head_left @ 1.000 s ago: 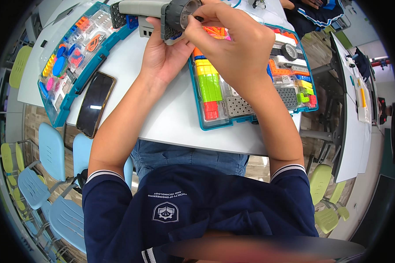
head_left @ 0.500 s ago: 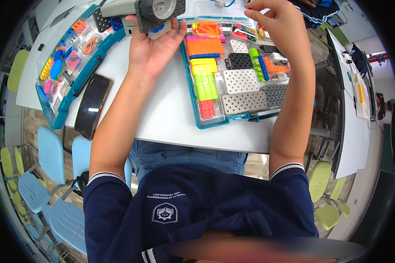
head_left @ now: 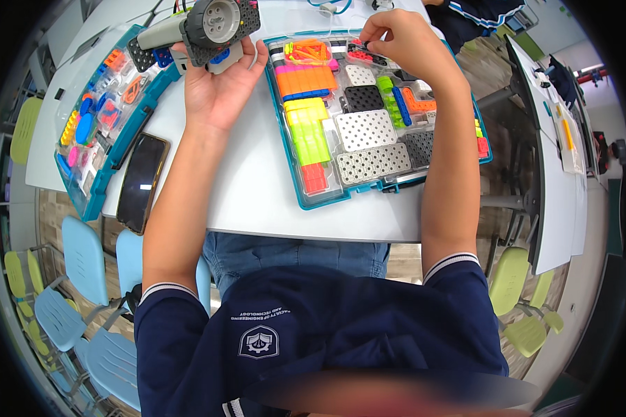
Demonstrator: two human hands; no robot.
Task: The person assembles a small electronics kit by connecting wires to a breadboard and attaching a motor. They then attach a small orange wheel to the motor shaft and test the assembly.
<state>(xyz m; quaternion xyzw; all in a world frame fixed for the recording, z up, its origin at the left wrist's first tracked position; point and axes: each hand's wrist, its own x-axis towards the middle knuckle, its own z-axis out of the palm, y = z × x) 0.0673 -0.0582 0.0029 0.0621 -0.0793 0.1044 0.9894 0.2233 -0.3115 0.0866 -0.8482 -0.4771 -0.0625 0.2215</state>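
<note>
My left hand [head_left: 219,90] is closed from below around a model built of construction parts [head_left: 205,31]. The model has a grey body, a round grey hub, black perforated plates and some blue pieces. My right hand [head_left: 410,48] is over the far part of an open teal-edged parts case [head_left: 300,187], its thumb and fingers pinched together. Its fingertips are at a clear box with red and black small pieces [head_left: 360,54]. Something dark shows at the fingertips, too small to name. In the case lie a white perforated plate [head_left: 366,130], yellow blocks [head_left: 306,110] and orange strips [head_left: 305,82].
A second teal case [head_left: 104,184] with colourful parts is at the left. A dark phone [head_left: 143,182] lies between it and my left forearm. A blue cable [head_left: 332,7] runs along the far side of the white table [head_left: 257,212]. Another person's dark clothing [head_left: 466,21] shows beyond my right hand.
My right hand has come left and down to the clear box, and its fingers have closed into a pinch. My left hand has shifted slightly left with the model, which has tilted.
</note>
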